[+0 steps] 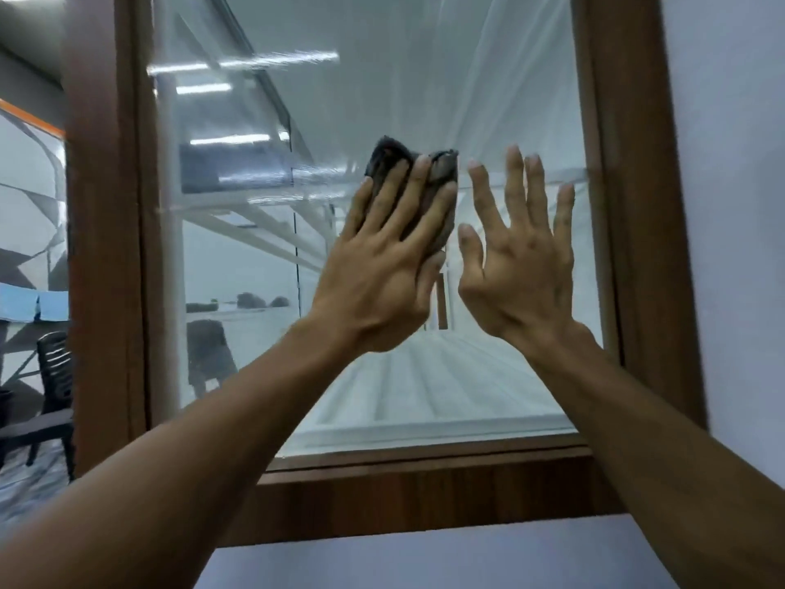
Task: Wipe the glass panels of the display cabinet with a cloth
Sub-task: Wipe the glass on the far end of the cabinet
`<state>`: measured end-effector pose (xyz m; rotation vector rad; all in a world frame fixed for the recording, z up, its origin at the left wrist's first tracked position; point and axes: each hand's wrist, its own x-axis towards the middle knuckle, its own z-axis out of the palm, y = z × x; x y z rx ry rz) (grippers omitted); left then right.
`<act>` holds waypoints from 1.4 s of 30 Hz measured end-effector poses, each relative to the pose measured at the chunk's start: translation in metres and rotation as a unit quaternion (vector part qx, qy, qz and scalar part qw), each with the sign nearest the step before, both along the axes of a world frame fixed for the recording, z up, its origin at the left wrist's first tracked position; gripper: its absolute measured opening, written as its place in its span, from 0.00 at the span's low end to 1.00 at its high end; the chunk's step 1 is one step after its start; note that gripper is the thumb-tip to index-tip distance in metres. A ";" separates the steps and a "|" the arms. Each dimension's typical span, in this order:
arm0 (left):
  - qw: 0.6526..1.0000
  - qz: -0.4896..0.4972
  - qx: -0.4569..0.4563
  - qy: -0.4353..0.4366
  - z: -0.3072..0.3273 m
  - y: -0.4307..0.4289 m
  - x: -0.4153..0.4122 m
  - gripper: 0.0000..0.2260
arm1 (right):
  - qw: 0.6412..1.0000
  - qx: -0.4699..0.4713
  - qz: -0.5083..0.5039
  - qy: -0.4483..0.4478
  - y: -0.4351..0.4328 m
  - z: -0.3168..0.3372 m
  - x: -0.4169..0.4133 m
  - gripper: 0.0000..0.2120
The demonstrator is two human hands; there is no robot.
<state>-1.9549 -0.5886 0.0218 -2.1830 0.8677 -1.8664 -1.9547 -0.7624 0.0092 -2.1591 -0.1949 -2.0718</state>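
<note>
A large glass panel (424, 78) in a brown wooden frame (628, 206) fills the view. My left hand (382, 265) presses a dark grey cloth (395, 157) flat against the glass near its middle, fingers straight and spread over the cloth. The cloth's top edge sticks out above my fingertips. Just to the right, my right hand (522, 257) is held flat at the glass with its fingers spread and holds nothing. The two hands sit side by side, a narrow gap between them.
The frame's bottom rail (424, 486) runs below my forearms, with white wall (730, 206) to the right and below. At the left, past the frame, stand a dark chair (51, 401) and a table. Reflections of ceiling lights streak the glass.
</note>
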 end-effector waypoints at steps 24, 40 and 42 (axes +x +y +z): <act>0.998 -0.028 0.061 -0.002 0.027 -0.135 -0.005 0.30 | 0.993 0.053 0.103 0.033 -0.044 -0.099 -0.012 0.31; 0.994 -0.045 0.098 0.020 -0.031 -0.127 -0.012 0.30 | 0.994 0.043 0.052 0.080 -0.043 -0.155 -0.031 0.34; 0.993 -0.044 0.113 0.017 -0.039 -0.123 -0.012 0.30 | 0.994 0.046 0.058 0.075 -0.042 -0.167 -0.033 0.33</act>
